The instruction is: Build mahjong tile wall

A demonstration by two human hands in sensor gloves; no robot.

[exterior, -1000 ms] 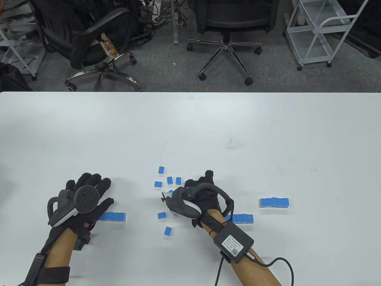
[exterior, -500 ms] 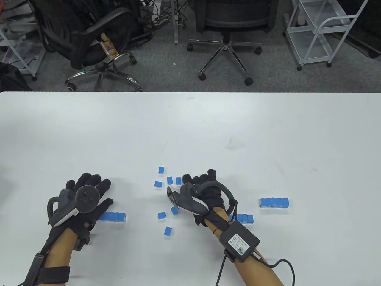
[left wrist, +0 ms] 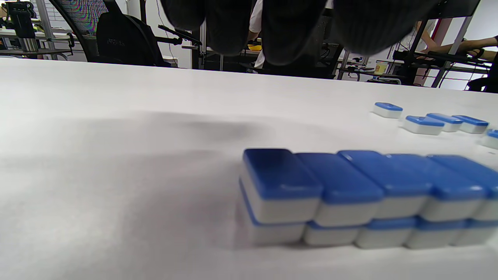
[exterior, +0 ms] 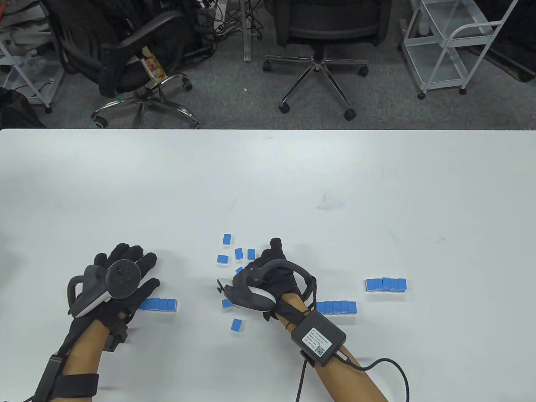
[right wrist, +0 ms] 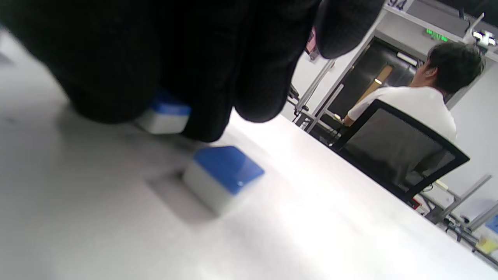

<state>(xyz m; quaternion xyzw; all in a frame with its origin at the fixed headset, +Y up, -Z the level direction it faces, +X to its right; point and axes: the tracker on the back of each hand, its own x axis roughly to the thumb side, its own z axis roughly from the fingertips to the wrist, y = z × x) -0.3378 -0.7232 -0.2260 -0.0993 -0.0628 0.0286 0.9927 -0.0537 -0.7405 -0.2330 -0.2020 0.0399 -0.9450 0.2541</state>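
Observation:
Blue-backed white mahjong tiles lie on the white table (exterior: 268, 180). My left hand (exterior: 125, 268) lies flat with fingers spread, holding nothing, over the left end of a short row (exterior: 161, 304); the left wrist view shows this row (left wrist: 365, 194) two tiles high. My right hand (exterior: 268, 268) hovers over the loose tiles in the middle. In the right wrist view its curled fingers (right wrist: 218, 89) close round one tile (right wrist: 165, 114), with another loose tile (right wrist: 221, 177) just beside. Several loose tiles (exterior: 238, 253) lie ahead of it, and one (exterior: 237, 325) nearer me.
Two more tile rows stand to the right of my right hand, one near (exterior: 337, 307) and one farther (exterior: 386, 284). Beyond the table's far edge are office chairs (exterior: 322, 37) and a white cart (exterior: 448, 46). A seated person (right wrist: 424, 97) shows in the right wrist view.
My right hand has shifted left and toward me, now covering the loose tile that lay beside its tracker. The left hand has stayed still.

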